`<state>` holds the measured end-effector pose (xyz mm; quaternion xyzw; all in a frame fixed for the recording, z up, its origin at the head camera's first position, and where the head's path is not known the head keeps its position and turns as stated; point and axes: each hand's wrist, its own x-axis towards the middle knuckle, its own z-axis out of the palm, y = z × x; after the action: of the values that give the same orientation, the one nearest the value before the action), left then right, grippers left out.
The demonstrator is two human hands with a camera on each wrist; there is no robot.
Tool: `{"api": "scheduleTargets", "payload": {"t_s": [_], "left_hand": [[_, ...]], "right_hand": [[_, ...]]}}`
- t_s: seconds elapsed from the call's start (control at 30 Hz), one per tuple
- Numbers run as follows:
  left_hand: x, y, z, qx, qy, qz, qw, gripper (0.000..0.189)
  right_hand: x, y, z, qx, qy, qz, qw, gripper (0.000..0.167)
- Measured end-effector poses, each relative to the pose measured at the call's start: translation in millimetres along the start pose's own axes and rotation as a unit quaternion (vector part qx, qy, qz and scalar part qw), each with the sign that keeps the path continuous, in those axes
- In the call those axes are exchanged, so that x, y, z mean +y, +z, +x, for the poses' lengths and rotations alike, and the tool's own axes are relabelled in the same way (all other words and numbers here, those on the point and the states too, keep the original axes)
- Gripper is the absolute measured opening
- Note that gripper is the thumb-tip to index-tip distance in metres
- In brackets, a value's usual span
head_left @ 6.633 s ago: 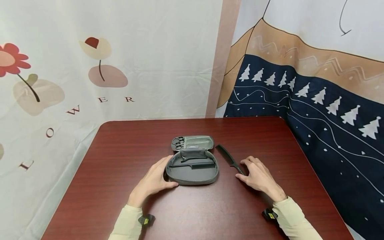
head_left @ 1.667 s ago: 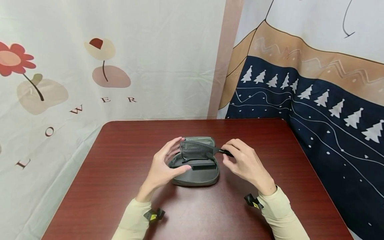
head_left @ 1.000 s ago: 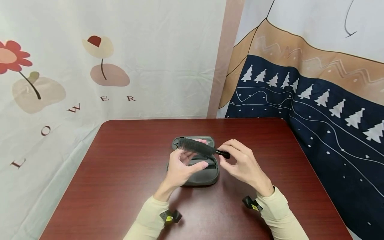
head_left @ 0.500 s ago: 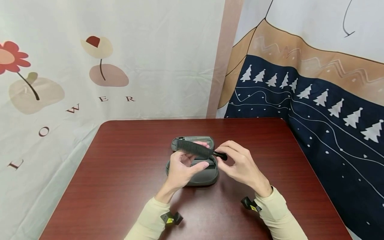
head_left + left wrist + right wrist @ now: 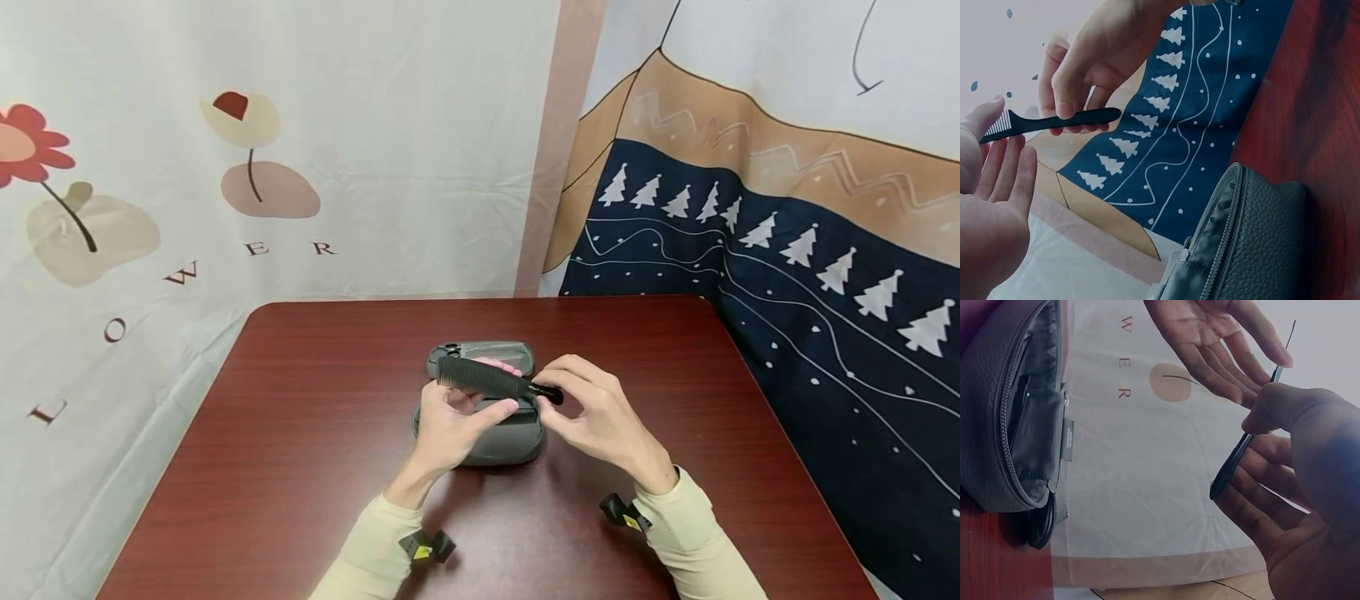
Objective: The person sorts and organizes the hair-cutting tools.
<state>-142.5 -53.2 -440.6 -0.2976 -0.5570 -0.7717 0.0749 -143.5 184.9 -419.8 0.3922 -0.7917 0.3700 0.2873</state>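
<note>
A black comb (image 5: 480, 379) with a slim handle is held above the open grey zip case (image 5: 504, 452). My right hand (image 5: 603, 421) pinches the handle between thumb and fingers. My left hand (image 5: 450, 429) is at the toothed end, palm up with its fingers extended. In the left wrist view the comb (image 5: 1054, 122) passes between the left thumb and fingers, which appear to touch it lightly. Scissors handles (image 5: 452, 350) show in the case's lid (image 5: 437, 360). The hands and comb hide much of the case's inside.
The case stands on a reddish-brown table (image 5: 315, 400). Behind it hangs a pale curtain (image 5: 420, 167) with flower prints, and to the right a navy and tan cloth (image 5: 810, 292). Each wrist wears a small black camera (image 5: 429, 546).
Earlier the comb lay on the table right of the case; my right hand has lifted it over the case. My left hand has moved from the case's side to the teeth. Lately both hands barely shift.
</note>
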Motion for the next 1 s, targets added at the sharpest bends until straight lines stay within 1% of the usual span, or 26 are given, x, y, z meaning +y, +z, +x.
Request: {"api": "scheduleTargets", "payload": {"t_s": [0.13,0.4,0.67,0.77,0.83,1.0], "left_hand": [[-0.1,-1.4,-0.3,-0.001,0.005,0.007,1.0,0.043],[2.4,-1.5,0.4,0.004,0.011,0.02,0.9997,0.044],[3.9,-3.0,1.8,0.01,0.021,0.021,0.9995,0.044],[4.5,-4.1,2.4,0.016,0.02,0.018,0.9995,0.043],[5.1,-4.9,2.5,0.018,0.019,0.015,0.9995,0.043],[6.6,-6.3,2.2,0.017,0.018,0.021,0.9995,0.043]], "right_hand": [[-0.9,0.4,0.2,-0.002,0.003,0.001,1.0,0.027],[-1.9,-0.3,-0.5,-0.015,0.021,0.009,0.9996,0.029],[-1.4,-0.6,-0.2,-0.018,0.017,0.001,0.9997,0.033],[-1.8,-1.5,-0.5,-0.026,0.019,-0.004,0.9995,0.04],[-2.0,-2.3,-1.2,-0.037,0.029,-0.003,0.9989,0.049],[-3.3,-4.7,-2.9,-0.075,0.074,-0.01,0.9944,0.074]]}}
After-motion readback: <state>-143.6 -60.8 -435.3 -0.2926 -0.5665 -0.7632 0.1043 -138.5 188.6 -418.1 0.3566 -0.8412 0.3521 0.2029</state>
